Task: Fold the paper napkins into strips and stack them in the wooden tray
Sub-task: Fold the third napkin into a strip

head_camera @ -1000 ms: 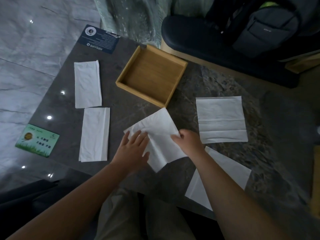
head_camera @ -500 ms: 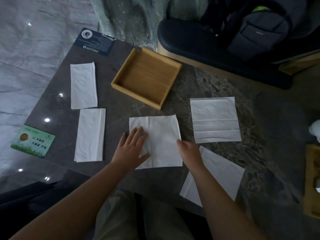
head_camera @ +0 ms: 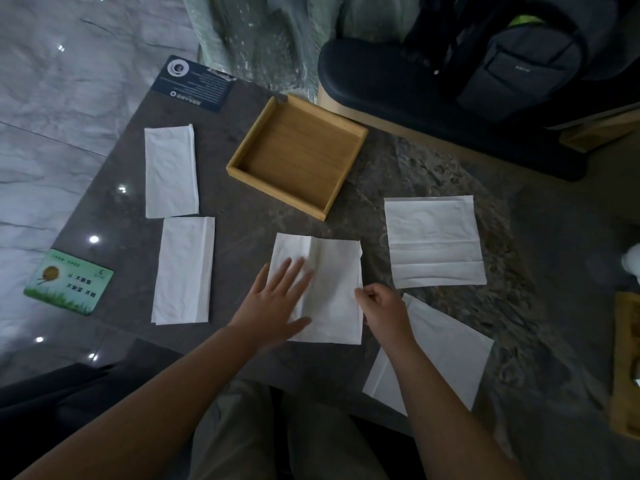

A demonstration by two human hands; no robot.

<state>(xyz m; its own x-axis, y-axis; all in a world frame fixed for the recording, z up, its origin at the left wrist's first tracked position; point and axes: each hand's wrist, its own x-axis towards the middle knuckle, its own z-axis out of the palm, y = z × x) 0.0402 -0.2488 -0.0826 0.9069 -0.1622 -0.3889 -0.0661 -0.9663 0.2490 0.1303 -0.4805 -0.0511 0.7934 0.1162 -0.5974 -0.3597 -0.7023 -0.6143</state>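
Dark stone table [head_camera: 433,174] first, carrying everything. Wooden tray [head_camera: 298,155] at 12 o'clock from the working spot, bare inside: no strip stacked yet, so the stacking half of the job not begun, by the look of it.

Off at 3 o'clock, one open square napkin [head_camera: 434,240], flat, creased but unfolded. At 5 o'clock, another open napkin [head_camera: 450,355], partly under the right forearm and hanging over the near table edge. Both still to fold.

At the centre, the napkin in work [head_camera: 332,282]: lying flat, a lengthwise fold visible along its left part, not yet down to strip width. Judged mid-fold.

Over at 9 and 10 o'clock, two folded strips: the far strip [head_camera: 171,171] and the near strip [head_camera: 183,270], end to end, well apart from the tray. Folded, then, yet not put away.

Left hand [head_camera: 277,299] spread flat, fingers splayed, palm down on the left half of the central napkin, pinning it, gripping nothing. Right hand [head_camera: 379,306] loosely curled at that napkin's right edge, fingertips apparently pinching the paper border; how firm the pinch is, hard to tell.

Tally, as a judgement: two of five folded, one under way, two untouched, none in the tray.
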